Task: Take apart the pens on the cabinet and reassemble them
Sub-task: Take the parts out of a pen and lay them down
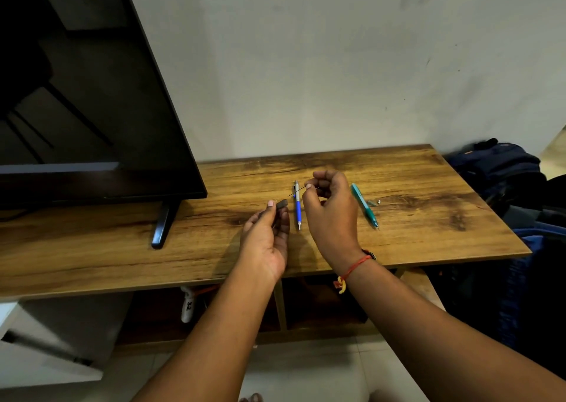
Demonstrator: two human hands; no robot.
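Left hand (266, 238) pinches a dark barrel (282, 203), right hand (333, 214) a thin refill (296, 191), past the cabinet (444, 242) edge.

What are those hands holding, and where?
Left hand pinches a dark pen barrel below its top end; right hand pinches a thin refill near one end.

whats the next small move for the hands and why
Probably guide the thin refill, pinched by the right hand, into the end of the dark barrel that the left hand holds, if this is reassembly: its tip points at the barrel, just apart from it.
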